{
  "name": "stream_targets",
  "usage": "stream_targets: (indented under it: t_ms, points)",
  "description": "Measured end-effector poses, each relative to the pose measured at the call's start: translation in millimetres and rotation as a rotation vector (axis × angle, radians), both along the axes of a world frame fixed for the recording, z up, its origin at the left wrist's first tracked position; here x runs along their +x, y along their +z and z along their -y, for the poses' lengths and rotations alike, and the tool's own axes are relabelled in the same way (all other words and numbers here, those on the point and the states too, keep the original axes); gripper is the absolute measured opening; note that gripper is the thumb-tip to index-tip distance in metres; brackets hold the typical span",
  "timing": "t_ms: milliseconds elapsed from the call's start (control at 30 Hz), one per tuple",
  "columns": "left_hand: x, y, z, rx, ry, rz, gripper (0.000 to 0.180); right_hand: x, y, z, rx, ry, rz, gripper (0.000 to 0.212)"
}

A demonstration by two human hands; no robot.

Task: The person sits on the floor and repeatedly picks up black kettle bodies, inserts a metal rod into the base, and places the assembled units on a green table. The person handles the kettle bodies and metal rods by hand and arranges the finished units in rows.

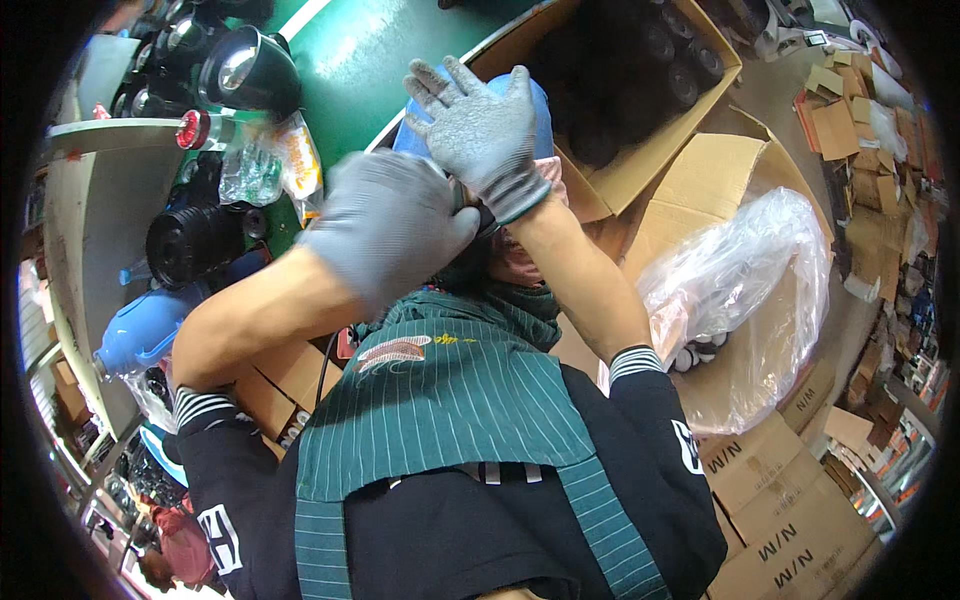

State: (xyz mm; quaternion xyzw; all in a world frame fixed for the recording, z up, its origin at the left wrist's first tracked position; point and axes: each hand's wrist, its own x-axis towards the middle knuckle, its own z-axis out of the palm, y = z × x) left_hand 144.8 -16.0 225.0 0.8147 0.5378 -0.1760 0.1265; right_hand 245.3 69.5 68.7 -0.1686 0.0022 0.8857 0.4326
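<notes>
My left hand (pixel 390 225), in a grey knit glove, is closed and slightly blurred. Its thumb presses toward something dark (pixel 459 192), mostly hidden, that I cannot make out. My right hand (pixel 482 130), also gloved, is just beyond it with fingers spread and nothing gripped. Behind that hand a smooth, rounded blue thing (pixel 544 105) shows in part; contact with it is unclear. My forearms cross over a dark green pinstriped apron (pixel 450 400).
An open carton (pixel 600 185) of black round parts stands at the far right. Nearer is a carton (pixel 690 190) with a clear plastic bag (pixel 740 265). Closed boxes (pixel 790 510) are stacked lower right. Black pots (pixel 250 72) and a blue kettle-like body (pixel 150 325) lie left, beside a green surface (pixel 345 65).
</notes>
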Motion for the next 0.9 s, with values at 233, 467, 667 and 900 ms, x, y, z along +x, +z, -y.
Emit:
stream_targets:
  t_ms: [233, 467, 667, 900]
  points:
    - [35, -104, 11, 0.336, 0.330, -0.161, 0.046, -3, -9, -7, 0.049, 0.079, 0.088, 0.110]
    - [20, -72, 15, 0.208, 0.342, -0.120, 0.060, 45, -70, -21, 1.948, -0.221, 1.288, 0.019]
    - [-13, -89, 15, 0.235, 0.300, 0.191, 0.055, 55, -58, 5, 1.841, -0.197, 1.566, 0.032]
    - [-67, -116, -6, 0.199, 0.062, 0.748, 0.032, 70, -4, 58, 1.638, -0.079, 2.016, 0.048]
